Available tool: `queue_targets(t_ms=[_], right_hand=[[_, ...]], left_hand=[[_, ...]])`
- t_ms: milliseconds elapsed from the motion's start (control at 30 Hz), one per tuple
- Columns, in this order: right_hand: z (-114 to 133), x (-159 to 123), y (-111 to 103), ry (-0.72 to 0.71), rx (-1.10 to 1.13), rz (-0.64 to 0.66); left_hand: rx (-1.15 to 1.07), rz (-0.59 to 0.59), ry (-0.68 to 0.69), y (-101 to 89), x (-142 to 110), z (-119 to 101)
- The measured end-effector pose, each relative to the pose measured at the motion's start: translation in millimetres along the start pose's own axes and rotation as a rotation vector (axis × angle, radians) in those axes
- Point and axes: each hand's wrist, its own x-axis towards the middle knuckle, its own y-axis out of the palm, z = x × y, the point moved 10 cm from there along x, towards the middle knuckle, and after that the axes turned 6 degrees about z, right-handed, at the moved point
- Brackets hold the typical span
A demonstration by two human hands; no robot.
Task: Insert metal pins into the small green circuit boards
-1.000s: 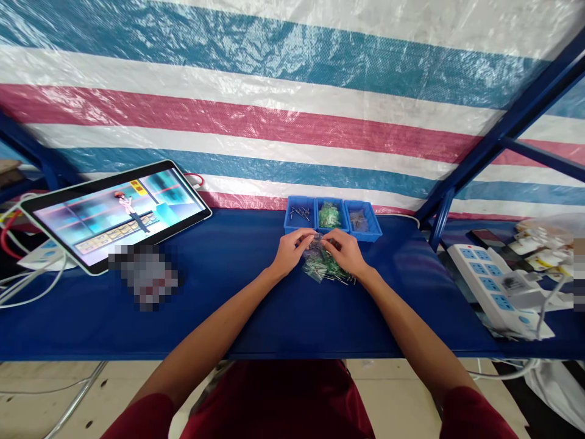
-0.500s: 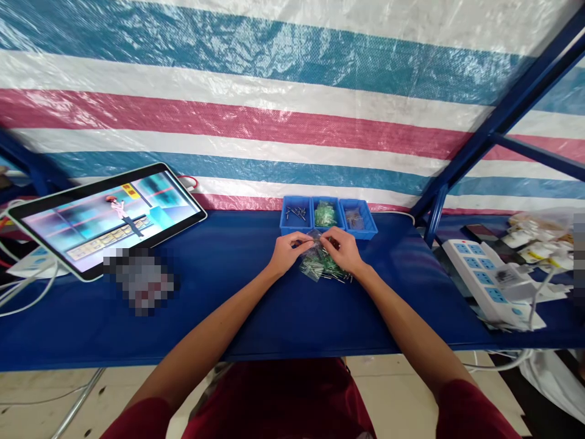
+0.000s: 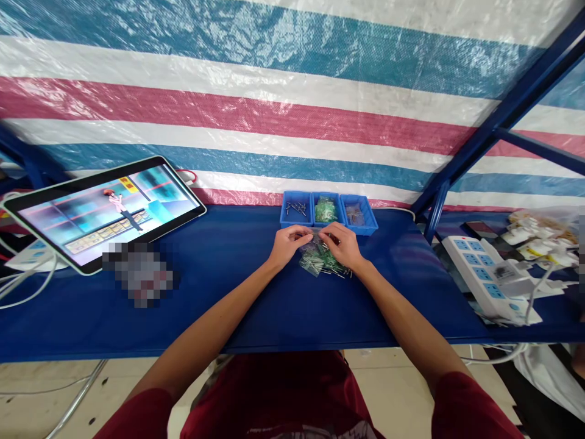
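Observation:
My left hand (image 3: 287, 244) and my right hand (image 3: 343, 244) meet over a small clear plastic bag (image 3: 314, 242), each pinching its top edge. Under and below the hands lies a heap of small bags with green parts (image 3: 320, 262) and thin metal pins on the blue table (image 3: 256, 292). Just behind the hands stand three small blue trays: the left tray (image 3: 296, 214) holds dark metal pins, the middle tray (image 3: 326, 210) holds green parts, the right tray (image 3: 358, 216) holds greyish parts.
A tilted tablet (image 3: 106, 210) showing a cartoon stands at the left, with white cables beside it and a blurred patch in front. A white power strip (image 3: 491, 277) and white plugs lie at the right. A striped tarp hangs behind; blue frame posts rise at right.
Both hands stay together on the small bag with only slight finger movement. The view has shifted a little.

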Motion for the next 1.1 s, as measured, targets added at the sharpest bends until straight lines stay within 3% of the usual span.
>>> queue_targets(t_ms=[400,700,967,1100], right_hand=[[-2,0,2,0.03,0.02,0.047],[0,23,3,0.067,-0.018,0.16],[-9,8,1,0.109,0.031,0.013],[-4,0,3,0.064,0.079,0.012]], left_hand=[[0.016,0.009,0.041,2.4,-3,-7],[0.052,-0.041,0.025,-2.4,-3,-6],[0.027,-0.015,0.011,1.1,-3,-6],[-0.009,-0.014,-0.014,0.0,-2,-8]])
